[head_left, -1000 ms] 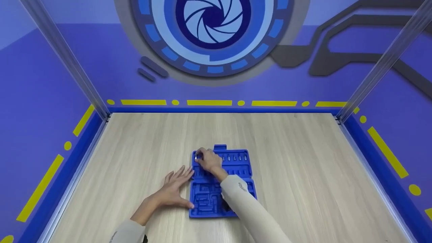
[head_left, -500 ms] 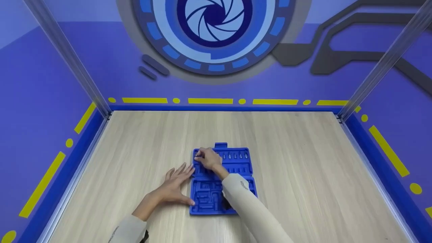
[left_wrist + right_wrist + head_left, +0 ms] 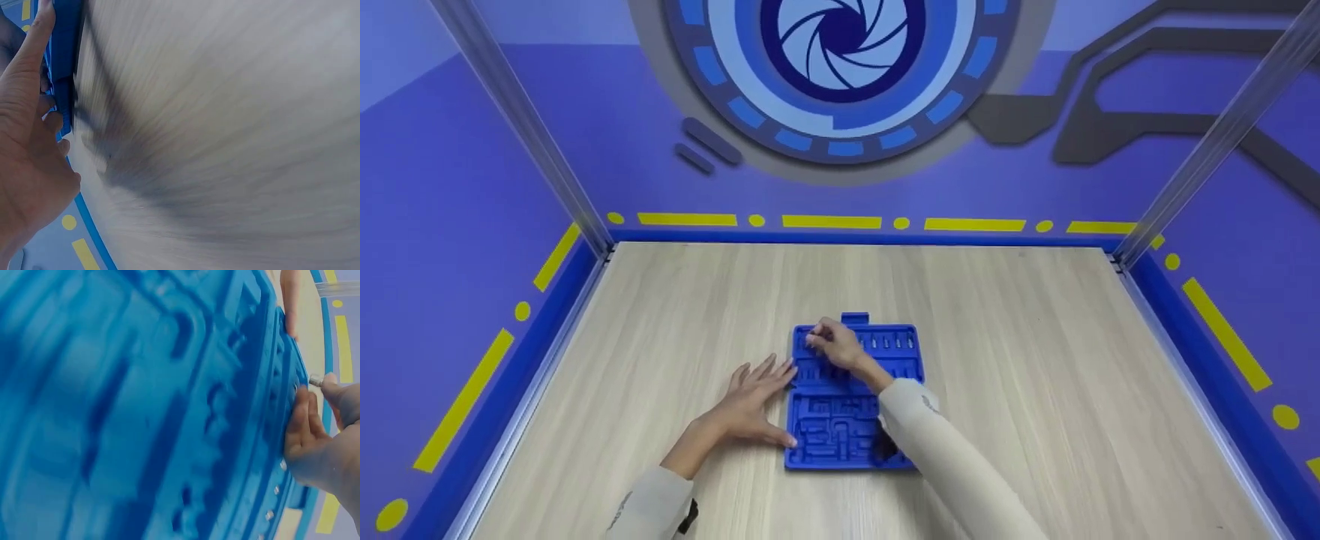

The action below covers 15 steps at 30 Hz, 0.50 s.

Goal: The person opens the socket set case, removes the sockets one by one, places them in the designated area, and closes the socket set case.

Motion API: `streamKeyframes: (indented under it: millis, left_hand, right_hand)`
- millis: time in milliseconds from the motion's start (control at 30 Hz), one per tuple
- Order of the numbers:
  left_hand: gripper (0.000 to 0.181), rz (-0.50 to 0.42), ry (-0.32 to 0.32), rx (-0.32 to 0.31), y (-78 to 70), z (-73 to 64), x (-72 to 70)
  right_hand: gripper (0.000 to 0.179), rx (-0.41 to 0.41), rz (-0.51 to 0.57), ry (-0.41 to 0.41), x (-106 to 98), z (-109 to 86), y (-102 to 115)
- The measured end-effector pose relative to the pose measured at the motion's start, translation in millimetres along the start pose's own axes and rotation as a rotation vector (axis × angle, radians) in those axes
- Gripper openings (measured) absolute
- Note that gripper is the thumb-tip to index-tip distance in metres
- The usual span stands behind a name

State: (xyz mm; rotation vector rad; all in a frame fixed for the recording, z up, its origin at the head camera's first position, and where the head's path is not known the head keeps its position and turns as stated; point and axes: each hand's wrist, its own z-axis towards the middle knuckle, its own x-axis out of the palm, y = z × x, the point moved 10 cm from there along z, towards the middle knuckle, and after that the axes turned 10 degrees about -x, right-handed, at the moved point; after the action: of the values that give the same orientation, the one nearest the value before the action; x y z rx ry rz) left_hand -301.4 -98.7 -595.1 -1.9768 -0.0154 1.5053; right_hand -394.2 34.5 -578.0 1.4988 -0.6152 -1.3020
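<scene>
A blue moulded socket case (image 3: 851, 464) lies unfolded on the table, its molded recesses facing up. My right hand (image 3: 838, 345) is over the upper left of its far half. In the right wrist view a small silver socket (image 3: 316, 380) is pinched at the fingertips, just above the case's far edge. Several small metal pieces (image 3: 887, 342) sit in a row in the far half, right of that hand; the hand covers part of the row. My left hand (image 3: 754, 409) is spread along the left side, thumb at the near half and fingertips at the far half.
The wooden table (image 3: 1035, 337) runs back to a blue printed wall (image 3: 780, 202). Metal posts (image 3: 547, 150) stand at both back corners. A latch tab (image 3: 855, 318) sticks out from the case's far edge.
My right hand has shifted slightly right and lifted from the left end of the far row. The left hand keeps its place at the case's side. The head view has shifted a little.
</scene>
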Motion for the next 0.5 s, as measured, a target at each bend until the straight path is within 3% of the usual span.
streamKeyframes:
  millis: [233, 500]
  left_hand:
    - [0.124, -0.003, 0.017, -0.015, 1.1, 8.1, -2.9]
    - [0.124, -0.021, 0.03, -0.016, 4.7, 9.2, -6.1]
  right_hand:
    - [0.01, 0.051, 0.086, 0.021, -32.6, -7.1, -0.3]
    - [0.028, 0.021, 0.089, 0.041, -77.3, -26.2, -0.8]
